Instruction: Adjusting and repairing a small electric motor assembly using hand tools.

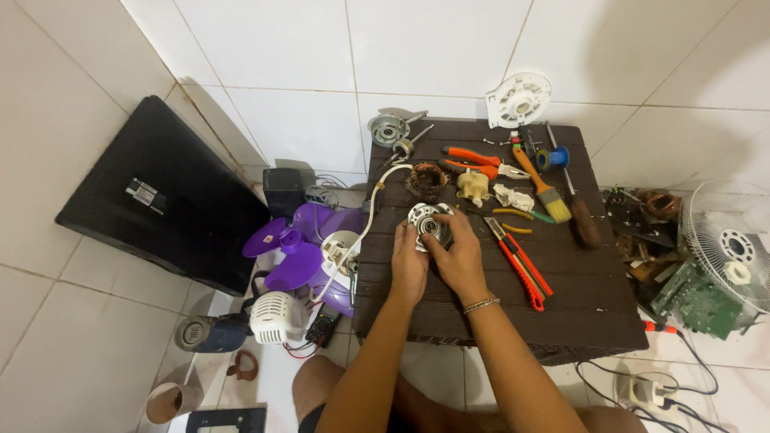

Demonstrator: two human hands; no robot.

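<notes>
Both hands are on the job at the near-middle of the dark wooden table [577, 313]. The left hand [409, 265] curls its fingers around the left edge of a round silver motor housing [427, 224], and the right hand [459, 258], bracelet at the wrist, pinches it from the right with thumb and fingertips on the rim. The housing sits just above the tabletop, gripped between them.

Just right of it lie red-handled pliers [525, 269], then yellow-handled cutters [517, 216]. Slightly farther, a copper-wound stator [426, 180] and a cream plastic part [472, 186] sit side by side, with a paintbrush [545, 188] angled nearby. Beyond those, orange-handled pliers [473, 157] and a second metal motor cover [388, 129] by the wall. A white round grille plate [519, 99] leans on the tiles. Off to the left, purple fan blades [301, 240] rest on the floor.
</notes>
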